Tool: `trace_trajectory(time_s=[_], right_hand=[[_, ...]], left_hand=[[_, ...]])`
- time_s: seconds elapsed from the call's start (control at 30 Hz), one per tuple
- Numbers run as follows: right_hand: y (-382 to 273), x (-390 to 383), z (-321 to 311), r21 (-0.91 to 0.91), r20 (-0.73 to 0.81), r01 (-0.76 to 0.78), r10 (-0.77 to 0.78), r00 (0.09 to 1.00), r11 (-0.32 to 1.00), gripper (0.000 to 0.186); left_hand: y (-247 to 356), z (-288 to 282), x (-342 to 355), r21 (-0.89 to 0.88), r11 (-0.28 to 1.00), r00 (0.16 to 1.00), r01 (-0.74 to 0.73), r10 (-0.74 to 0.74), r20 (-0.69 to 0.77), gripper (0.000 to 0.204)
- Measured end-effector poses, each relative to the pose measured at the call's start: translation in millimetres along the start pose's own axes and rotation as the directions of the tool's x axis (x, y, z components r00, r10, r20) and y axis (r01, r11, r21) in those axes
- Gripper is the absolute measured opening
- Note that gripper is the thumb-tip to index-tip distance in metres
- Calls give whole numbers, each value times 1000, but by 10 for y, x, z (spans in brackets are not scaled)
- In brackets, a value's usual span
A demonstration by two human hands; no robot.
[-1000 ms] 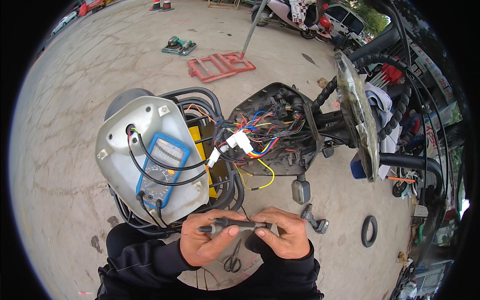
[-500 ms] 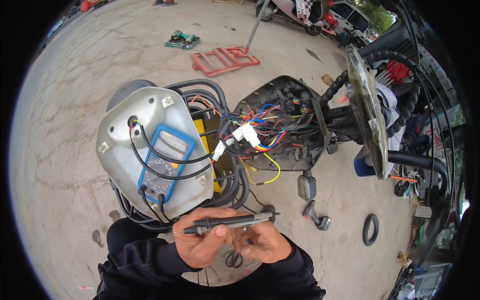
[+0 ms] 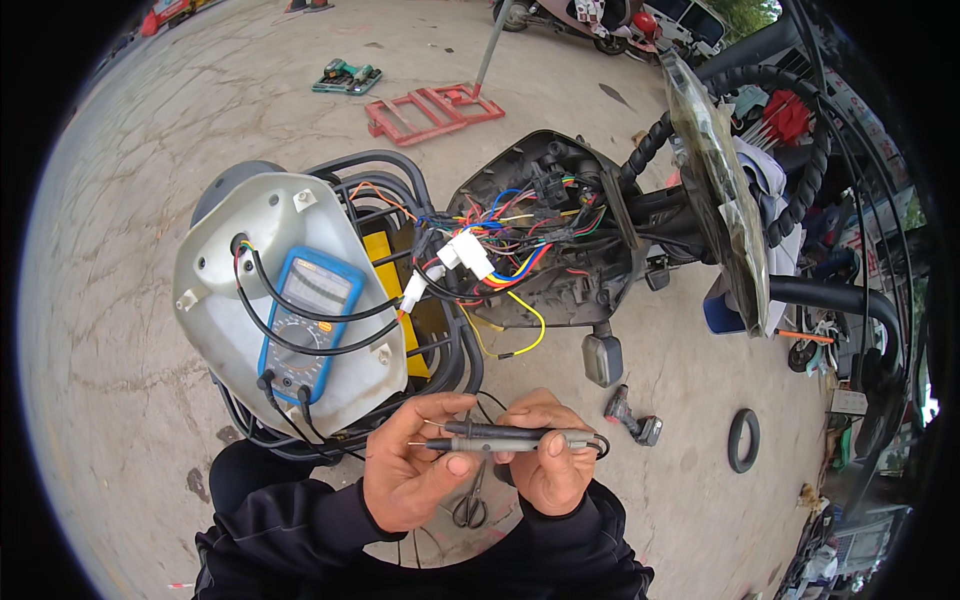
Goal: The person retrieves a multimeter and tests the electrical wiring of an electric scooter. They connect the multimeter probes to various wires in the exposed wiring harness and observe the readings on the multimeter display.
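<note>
Probes (image 3: 505, 436) now level between hands (image 3: 480, 470)

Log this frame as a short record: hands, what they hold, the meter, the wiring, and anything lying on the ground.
left hand: grips the tip end of the probes
right hand: grips the cable end
probes: two, held level, side by side
multimeter: blue, resting on a grey panel, leads plugged in
wiring: exposed in the open scooter housing
ground: scissors, rubber ring, red frame
</note>
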State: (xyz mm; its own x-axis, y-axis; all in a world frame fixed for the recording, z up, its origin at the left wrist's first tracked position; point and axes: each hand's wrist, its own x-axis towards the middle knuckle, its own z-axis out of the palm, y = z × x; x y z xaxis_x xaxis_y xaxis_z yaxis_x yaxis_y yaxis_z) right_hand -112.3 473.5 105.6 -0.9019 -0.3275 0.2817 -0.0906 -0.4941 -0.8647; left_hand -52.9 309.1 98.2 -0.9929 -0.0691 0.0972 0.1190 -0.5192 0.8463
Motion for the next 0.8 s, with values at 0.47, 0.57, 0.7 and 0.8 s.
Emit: trace_trajectory(time_s=[0.47,0.57,0.7,0.8], right_hand=[[-612,358,-140,-257,-225,132,-192,955,957,22],[-623,357,-119,-307,-179,62,-122,976,950,22],[-594,504,-128,-434,-197,-97,11,980,895,24],[-447,671,4,-592,-81,89,-169,982,801,28]], left_hand=[[1186,77,321,716,632,949,-297,279,148,8],[1409,69,606,844,404,932,-353,237,276,7],[1572,-35,1098,896,39,894,-443,93,438,9],[1523,-83,1348,920,-30,921,-390,-44,388,22]])
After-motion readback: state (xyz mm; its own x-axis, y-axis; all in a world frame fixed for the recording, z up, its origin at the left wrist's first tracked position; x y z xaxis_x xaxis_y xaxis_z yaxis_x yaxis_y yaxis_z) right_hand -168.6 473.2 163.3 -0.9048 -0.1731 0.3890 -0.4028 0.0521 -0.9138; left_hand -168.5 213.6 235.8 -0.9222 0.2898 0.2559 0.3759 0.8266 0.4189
